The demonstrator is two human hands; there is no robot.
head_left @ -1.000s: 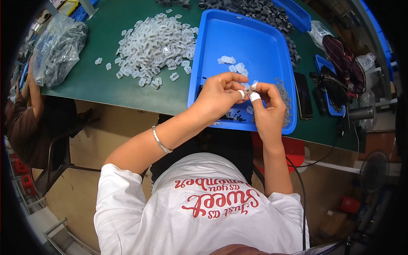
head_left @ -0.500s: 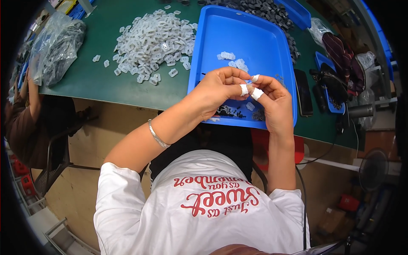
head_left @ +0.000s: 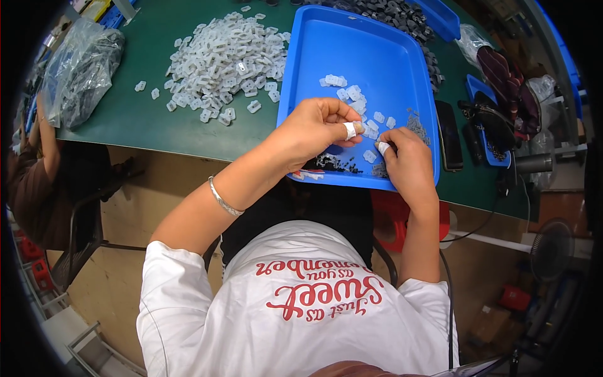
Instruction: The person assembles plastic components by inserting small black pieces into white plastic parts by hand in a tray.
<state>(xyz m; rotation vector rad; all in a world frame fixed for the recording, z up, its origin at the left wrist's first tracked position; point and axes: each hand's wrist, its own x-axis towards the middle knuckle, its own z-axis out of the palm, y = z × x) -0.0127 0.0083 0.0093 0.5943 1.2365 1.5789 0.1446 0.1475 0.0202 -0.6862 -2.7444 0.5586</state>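
The left hand (head_left: 317, 125) had its thumb, wrapped in white tape (head_left: 350, 130), drawn up close beside the bent forefinger; the tips seemed nearly together, but I could not tell whether a part was pinched there. The right hand (head_left: 408, 160) was curled, its taped thumb near the forefinger with little room between, and its grasp could not be made out either. Both hands were low over the near half of the blue tray (head_left: 339, 44), presumably so that anything dropped would land inside the rim. Loose white plastic pieces (head_left: 355, 100) lay just beyond the fingers, small black parts (head_left: 338, 163) along the near edge and tiny grey parts (head_left: 417, 127) by the right wall, seemingly kept in separate patches for quick picking. Outside the tray, a heap of white plastic pieces (head_left: 226, 60) sat on the green table (head_left: 169, 125) to the left, probably as the larger stock, and a dark phone (head_left: 449, 136) lay to the right. Half a second earlier the fingertips had met; now the hands stood apart, and white pieces covered then showed in the gap.
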